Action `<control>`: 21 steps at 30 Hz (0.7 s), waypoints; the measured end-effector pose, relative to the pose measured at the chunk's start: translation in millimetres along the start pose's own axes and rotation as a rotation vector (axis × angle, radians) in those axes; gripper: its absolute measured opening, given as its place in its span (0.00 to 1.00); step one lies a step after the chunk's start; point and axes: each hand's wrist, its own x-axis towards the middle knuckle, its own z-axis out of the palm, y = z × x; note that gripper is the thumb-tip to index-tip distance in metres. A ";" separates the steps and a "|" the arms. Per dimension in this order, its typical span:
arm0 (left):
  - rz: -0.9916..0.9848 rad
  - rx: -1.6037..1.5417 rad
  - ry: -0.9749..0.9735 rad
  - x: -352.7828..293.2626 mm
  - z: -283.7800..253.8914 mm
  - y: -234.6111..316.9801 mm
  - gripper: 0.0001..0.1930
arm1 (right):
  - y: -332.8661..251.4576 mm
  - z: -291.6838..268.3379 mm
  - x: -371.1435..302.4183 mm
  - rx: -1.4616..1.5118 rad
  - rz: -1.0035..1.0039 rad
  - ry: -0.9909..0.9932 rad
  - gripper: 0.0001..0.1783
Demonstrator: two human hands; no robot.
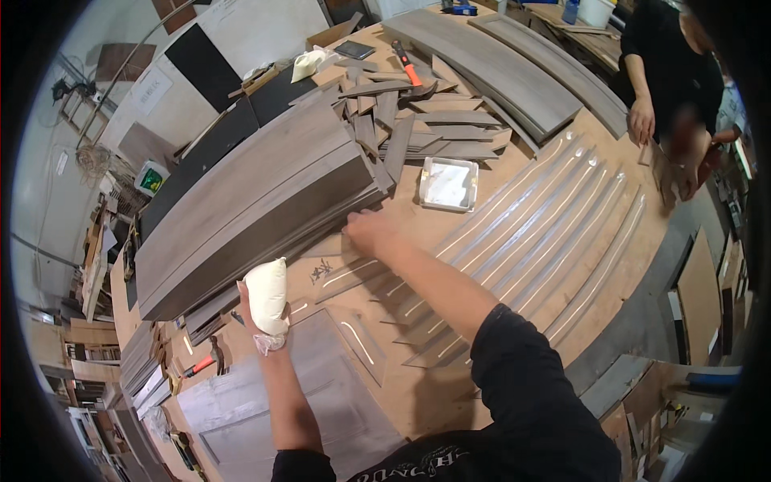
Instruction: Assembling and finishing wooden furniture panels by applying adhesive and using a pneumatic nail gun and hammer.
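Cream bag (267,293) fills the left grip (248,315); the right grip (368,231), near grey boards (249,201), I cannot tell.

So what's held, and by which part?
Left hand: cream bag, gripped at its left side; remaining contact hidden. Right hand: can't tell whether it holds anything.

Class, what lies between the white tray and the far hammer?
In the head view, loose wood pieces lie between the tray and hammer.

The surface (405,392) carries two hammers (411,74), one tray (446,208) and at least five beaded strips (504,217), with one cream-filled bag (267,296) above and one co-worker (673,76) beside its right edge.
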 end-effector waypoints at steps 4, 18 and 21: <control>0.048 0.034 0.044 -3.5 -3.5 1.4 0.25 | -37.6 22.3 18.0 -0.031 -0.151 -0.070 0.12; 0.312 1.066 0.154 41.9 7.0 -31.0 0.15 | 23.6 -24.3 -38.1 0.134 0.080 0.076 0.10; 0.302 1.204 0.184 48.6 9.2 -34.2 0.14 | 30.8 -24.3 -41.2 0.157 0.072 0.063 0.11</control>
